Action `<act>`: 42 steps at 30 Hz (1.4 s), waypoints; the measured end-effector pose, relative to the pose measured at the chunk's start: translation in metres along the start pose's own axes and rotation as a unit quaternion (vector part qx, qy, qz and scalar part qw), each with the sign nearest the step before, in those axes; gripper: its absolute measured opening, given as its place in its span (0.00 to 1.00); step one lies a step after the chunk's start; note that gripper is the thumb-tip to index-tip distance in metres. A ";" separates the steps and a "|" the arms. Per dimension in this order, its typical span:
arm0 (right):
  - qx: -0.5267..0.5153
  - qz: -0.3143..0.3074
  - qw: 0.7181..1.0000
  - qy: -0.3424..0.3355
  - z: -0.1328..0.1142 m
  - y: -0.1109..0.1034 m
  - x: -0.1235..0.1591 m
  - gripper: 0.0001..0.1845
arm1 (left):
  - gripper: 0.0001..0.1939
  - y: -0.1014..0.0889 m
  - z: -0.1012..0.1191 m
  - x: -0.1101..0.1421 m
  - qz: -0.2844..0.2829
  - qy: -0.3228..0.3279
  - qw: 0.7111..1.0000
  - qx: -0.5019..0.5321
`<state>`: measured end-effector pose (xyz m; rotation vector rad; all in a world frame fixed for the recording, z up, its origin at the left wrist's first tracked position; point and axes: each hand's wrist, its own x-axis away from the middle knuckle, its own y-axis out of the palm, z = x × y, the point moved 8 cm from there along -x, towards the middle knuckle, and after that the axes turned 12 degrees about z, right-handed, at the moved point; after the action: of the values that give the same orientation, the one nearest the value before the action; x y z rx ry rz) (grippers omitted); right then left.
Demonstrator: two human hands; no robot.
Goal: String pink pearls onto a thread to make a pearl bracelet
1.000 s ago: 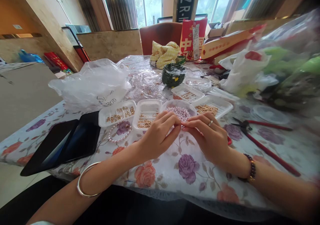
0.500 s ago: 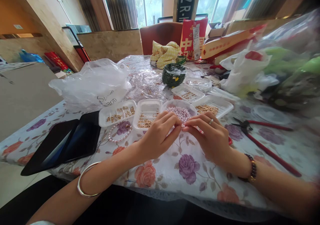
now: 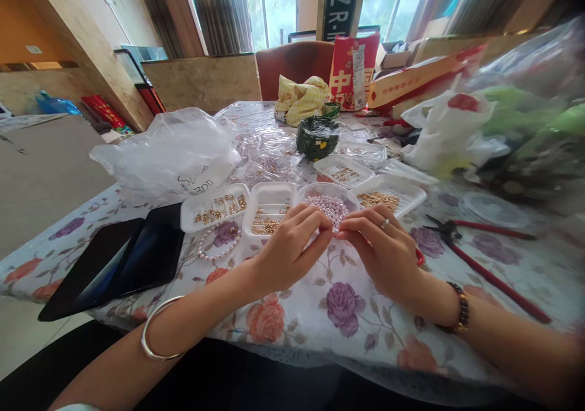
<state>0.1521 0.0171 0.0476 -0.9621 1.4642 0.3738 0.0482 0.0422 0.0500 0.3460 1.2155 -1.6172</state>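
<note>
My left hand (image 3: 299,240) and my right hand (image 3: 386,246) meet fingertip to fingertip, each closed in a pinch. Whatever is between the fingers is tiny and mostly hidden; a speck of pink shows there. Right behind the fingertips stands a round clear bowl (image 3: 304,189) of pink pearl beads (image 3: 326,207). A clear tray (image 3: 296,186) of small gold beads lies behind my left hand. Another tray (image 3: 414,194) with gold-coloured pieces is behind my right hand. A loop of pale pink beads (image 3: 201,253) rests on the floral tablecloth to the left. Under my right wrist a bit of something red shows.
Red-handled pliers (image 3: 489,271) lie jaws-open at the right. At the left are a black tablet-like case (image 3: 150,246), a divided tray (image 3: 185,216) of gold beads and a white plastic bag (image 3: 159,149). A green woven basket (image 3: 315,138) and more bags stand farther back.
My right fingers have shifted slightly, and the thumb is tucked closer under the index finger. The pink beads glimpsed under that hand are now hidden. My left hand is almost still.
</note>
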 end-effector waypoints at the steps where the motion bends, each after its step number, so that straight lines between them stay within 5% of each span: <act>1: -0.001 -0.001 1.000 0.000 0.000 0.000 0.000 0.04 | 0.06 0.000 0.000 0.000 0.001 -0.001 1.000 0.000; 42: 0.023 -0.017 0.999 -0.023 -0.002 0.002 0.002 0.06 | 0.05 -0.005 0.001 0.000 0.025 0.013 1.000 -0.013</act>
<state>0.1495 0.0167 0.0458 -0.9348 1.4077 0.3326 0.0448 0.0412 0.0530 0.3798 1.2372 -1.5584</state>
